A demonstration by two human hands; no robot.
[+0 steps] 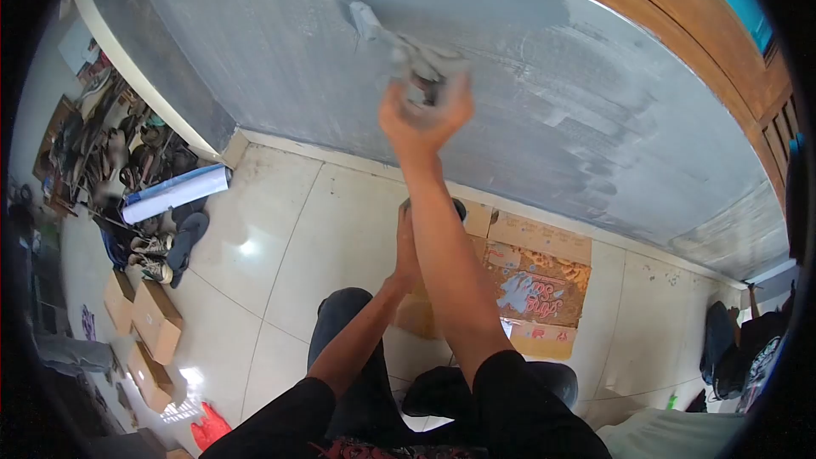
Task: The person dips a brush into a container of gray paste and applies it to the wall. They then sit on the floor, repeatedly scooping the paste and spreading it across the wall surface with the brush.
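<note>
Grey wet paint (459, 0) covers the top part of the wall (280, 51). I see my right hand (425, 110) up high, closed tight around the brush (399, 42). The brush points up and to the left from that hand, and its tip touches the wall at the edge of the wet patch. My left hand (406, 246) is far below, near a dark pot (460, 208) on the cardboard (535, 289). I cannot tell if it is open or closed.
</note>
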